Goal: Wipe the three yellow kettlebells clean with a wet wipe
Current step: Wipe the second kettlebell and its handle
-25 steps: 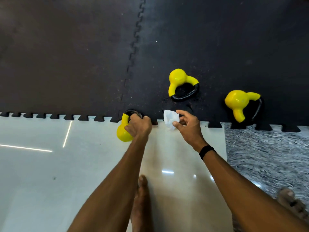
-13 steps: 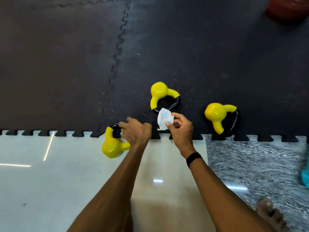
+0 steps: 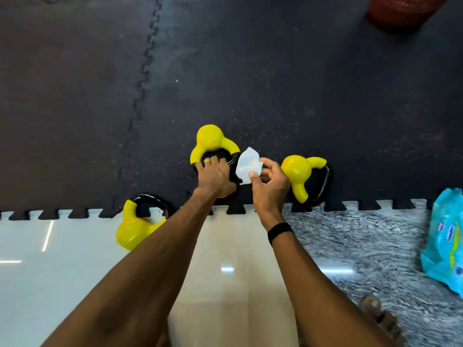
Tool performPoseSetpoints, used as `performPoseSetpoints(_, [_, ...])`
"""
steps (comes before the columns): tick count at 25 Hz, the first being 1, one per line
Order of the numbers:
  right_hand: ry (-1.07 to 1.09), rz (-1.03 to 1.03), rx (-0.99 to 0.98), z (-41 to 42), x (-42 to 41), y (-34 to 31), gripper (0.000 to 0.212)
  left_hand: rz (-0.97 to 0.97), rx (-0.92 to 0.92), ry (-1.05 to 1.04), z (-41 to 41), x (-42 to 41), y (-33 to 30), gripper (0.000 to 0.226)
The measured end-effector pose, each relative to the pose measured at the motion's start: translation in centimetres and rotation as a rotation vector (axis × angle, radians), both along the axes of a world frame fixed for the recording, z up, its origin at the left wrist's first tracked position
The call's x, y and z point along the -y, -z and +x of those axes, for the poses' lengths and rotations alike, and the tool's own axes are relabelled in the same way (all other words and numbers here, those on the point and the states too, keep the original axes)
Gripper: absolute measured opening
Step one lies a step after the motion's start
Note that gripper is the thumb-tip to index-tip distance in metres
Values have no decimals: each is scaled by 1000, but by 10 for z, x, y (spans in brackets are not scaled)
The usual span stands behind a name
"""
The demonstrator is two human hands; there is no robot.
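Observation:
Three yellow kettlebells with black handles lie on the floor. The left kettlebell (image 3: 132, 229) rests across the mat's edge, untouched. My left hand (image 3: 214, 179) is closed on the black handle of the middle kettlebell (image 3: 209, 139), which lies on the black mat. My right hand (image 3: 269, 186) pinches a crumpled white wet wipe (image 3: 246, 166) just right of that handle. The right kettlebell (image 3: 298, 171) lies on the mat, partly behind my right hand.
The black interlocking foam mat (image 3: 250, 71) fills the far half. Glossy white tile (image 3: 50, 284) and grey speckled stone (image 3: 363, 246) lie nearer. A blue wipes pack (image 3: 443, 241) sits at the right edge, a red basket (image 3: 400, 11) top right. A bare foot (image 3: 380, 319) stands lower right.
My left hand let go of the left kettlebell and moved right and forward onto the middle kettlebell's handle. My right hand with the wipe moved forward beside it.

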State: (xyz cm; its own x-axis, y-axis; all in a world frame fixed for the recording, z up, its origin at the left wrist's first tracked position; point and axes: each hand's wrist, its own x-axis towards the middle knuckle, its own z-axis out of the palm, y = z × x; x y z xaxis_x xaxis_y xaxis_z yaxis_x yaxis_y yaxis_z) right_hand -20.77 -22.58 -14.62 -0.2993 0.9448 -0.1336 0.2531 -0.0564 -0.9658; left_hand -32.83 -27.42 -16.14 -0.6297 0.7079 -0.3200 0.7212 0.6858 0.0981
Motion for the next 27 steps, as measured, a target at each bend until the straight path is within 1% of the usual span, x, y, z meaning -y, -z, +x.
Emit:
performPoseSetpoints(1, [-18,5,0,4,1,1,36,22,-7,-17,-2,3,-4,54])
performPoseSetpoints(5, [-69,43,-29,18,11,-1,37,158,73,-36,10,12,-34,23])
performPoseSetpoints(7, [-60,59,-56,24,15,-4,37,250,81,-45,20,21,-50,15])
performPoseSetpoints(9, [-31,65,-89,33,14,-9,36,329,130,-68,29,31,-61,12])
performPoseSetpoints(12, [-18,52,-116,44,14,-10,31,402,263,-89,38,40,-68,14])
performPoseSetpoints(14, [-41,13,-126,45,14,-8,26,467,305,-111,37,40,-68,15])
performPoseSetpoints(16, [-79,6,-130,42,15,-7,22,572,369,-169,30,39,-67,16])
performPoseSetpoints(17, [-102,35,-112,38,16,-7,22,634,427,-205,27,39,-67,18])
performPoseSetpoints(19, [-150,148,-82,25,19,-13,24,747,559,-305,22,42,-69,26])
performPoseSetpoints(20, [-168,221,-82,17,18,-17,25,800,622,-395,22,44,-70,26])
performPoseSetpoints(21, [-184,289,-77,8,16,-20,25,855,697,-514,23,44,-70,24])
performPoseSetpoints(22, [-197,339,-57,0,12,-23,24,893,780,-652,23,42,-69,27])
performPoseSetpoints(24, [-211,410,34,-10,6,-27,20,956,930,-852,25,40,-64,44])
performPoseSetpoints(26, [-293,563,194,-14,25,-31,16,1028,963,-932,28,43,-56,56])
performPoseSetpoints(27, [-394,675,241,-13,42,-34,15,1074,960,-959,30,45,-51,60])
